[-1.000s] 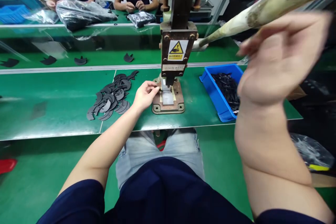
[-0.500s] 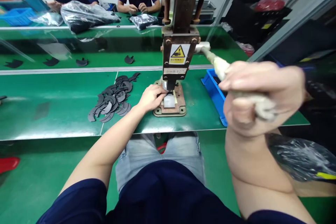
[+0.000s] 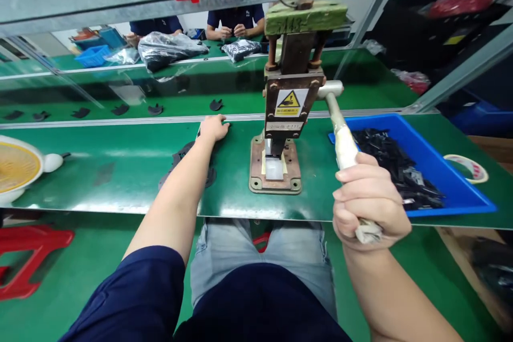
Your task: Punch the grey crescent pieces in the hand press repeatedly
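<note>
My left hand (image 3: 215,128) is at the back of the pile of flat black curved pieces (image 3: 210,177), its thumb and a fingertip apart and nothing visible between them. My forearm hides much of the pile. My right hand (image 3: 371,200) is wrapped round the wrapped lever handle (image 3: 345,144) on the right of the hand press (image 3: 285,104). Under the ram, a pale block (image 3: 274,169) sits on the press base (image 3: 294,173); no hand is there.
To the right stands a blue tray (image 3: 460,192) of black pieces, with a tape roll (image 3: 479,173) beside it. Single black pieces (image 3: 155,109) lie along the far strip. A white round fan (image 3: 20,165) is at left. Two people (image 3: 236,24) sit opposite.
My left hand has left the press base and moved left to the black pile. My right hand, still on the lever, appears lower and farther from the camera. The view has shifted.
</note>
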Demonstrator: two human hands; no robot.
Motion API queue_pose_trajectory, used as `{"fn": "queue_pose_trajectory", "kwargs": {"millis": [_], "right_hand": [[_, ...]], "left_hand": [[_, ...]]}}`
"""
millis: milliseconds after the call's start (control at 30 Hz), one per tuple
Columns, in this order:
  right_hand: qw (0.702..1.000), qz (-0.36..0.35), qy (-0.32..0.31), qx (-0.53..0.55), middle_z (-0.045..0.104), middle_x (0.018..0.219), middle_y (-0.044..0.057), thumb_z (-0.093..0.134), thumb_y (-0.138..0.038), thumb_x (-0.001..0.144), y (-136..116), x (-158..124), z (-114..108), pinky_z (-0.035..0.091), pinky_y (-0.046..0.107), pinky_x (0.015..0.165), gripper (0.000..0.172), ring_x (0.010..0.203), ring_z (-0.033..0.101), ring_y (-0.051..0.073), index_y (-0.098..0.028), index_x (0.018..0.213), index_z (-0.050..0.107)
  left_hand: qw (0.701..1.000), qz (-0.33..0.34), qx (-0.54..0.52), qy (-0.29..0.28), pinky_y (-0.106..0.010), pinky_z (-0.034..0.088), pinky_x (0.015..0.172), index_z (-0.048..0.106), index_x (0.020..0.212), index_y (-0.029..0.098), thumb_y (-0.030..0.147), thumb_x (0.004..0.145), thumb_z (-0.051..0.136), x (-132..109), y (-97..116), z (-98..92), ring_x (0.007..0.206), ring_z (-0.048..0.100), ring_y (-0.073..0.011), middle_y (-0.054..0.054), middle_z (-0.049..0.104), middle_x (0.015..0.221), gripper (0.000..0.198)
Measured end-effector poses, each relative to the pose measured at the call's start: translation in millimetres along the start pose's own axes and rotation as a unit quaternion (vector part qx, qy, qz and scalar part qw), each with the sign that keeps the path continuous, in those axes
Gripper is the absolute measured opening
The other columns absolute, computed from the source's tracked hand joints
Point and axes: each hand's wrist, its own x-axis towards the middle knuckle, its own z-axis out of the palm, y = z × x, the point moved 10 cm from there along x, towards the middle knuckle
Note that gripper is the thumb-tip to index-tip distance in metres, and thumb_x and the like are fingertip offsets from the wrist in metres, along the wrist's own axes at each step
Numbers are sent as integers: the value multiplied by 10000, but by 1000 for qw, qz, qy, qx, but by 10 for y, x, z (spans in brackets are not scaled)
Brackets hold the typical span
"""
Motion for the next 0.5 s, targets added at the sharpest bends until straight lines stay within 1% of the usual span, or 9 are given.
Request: {"fn": "queue_pose_trajectory", "kwargs": {"millis": [33,100,167,233,300,333,400,433,500], "right_hand": [[1000,-2,3,-2,692,888,30,797,-548,766,5,18,0,598,691,1009,210,988,732,299,-358,787,710],[1000,-5,13,-11,699,905,29,808,-545,757,8,41,-23,607,677,997,215,986,732,295,-355,798,714],[999,-15,37,-19,695,873,26,781,-548,781,-19,40,-80,608,671,1008,213,953,735,285,-349,800,708],[994,-58,96,-1,674,786,7,715,-520,837,-118,10,-200,606,663,1034,186,878,734,261,-344,784,681],[982,-105,154,32,650,713,-16,651,-463,884,-216,-39,-307,602,649,1063,173,816,727,237,-340,763,646],[977,-121,171,47,644,691,-24,634,-439,895,-248,-56,-337,601,641,1070,176,799,723,229,-336,752,632],[974,-131,177,59,649,687,-30,631,-422,903,-270,-56,-336,601,632,1069,187,797,720,223,-329,741,618],[974,-130,175,58,653,691,-29,635,-426,904,-270,-47,-324,601,628,1066,195,802,720,223,-327,738,617],[973,-134,177,62,652,692,-30,639,-429,908,-274,-37,-315,602,620,1061,206,807,719,220,-321,734,613]], "left_hand": [[999,-11,5,-35,-471,422,1141,730,1356,198,444,894,793,114,-71,57,1360,592,-383,-178,723,1423,527],[996,-14,6,-93,-410,446,1094,720,1354,206,430,790,895,248,-112,185,1302,642,-351,-166,735,1405,631],[992,-4,0,-125,-361,464,1029,735,1305,203,398,735,941,288,-56,295,1189,692,-307,-149,769,1319,637],[990,12,-9,-140,-336,475,949,752,1239,200,383,736,941,267,58,375,1058,709,-271,-123,793,1204,567],[989,38,-24,-143,-324,473,870,761,1164,202,368,759,924,203,216,415,946,693,-248,-94,793,1094,468],[988,56,-34,-139,-321,467,837,762,1113,204,361,775,912,158,307,410,900,677,-238,-80,786,1039,401],[987,90,-63,-113,-319,451,794,746,993,206,358,819,881,38,481,342,828,637,-221,-56,754,922,268],[987,98,-83,-96,-318,446,778,727,927,205,370,841,866,-38,543,289,797,616,-212,-46,730,861,232],[982,90,-151,-71,-310,442,735,680,833,201,423,895,822,-229,605,195,740,578,-192,-39,682,775,271]]}}
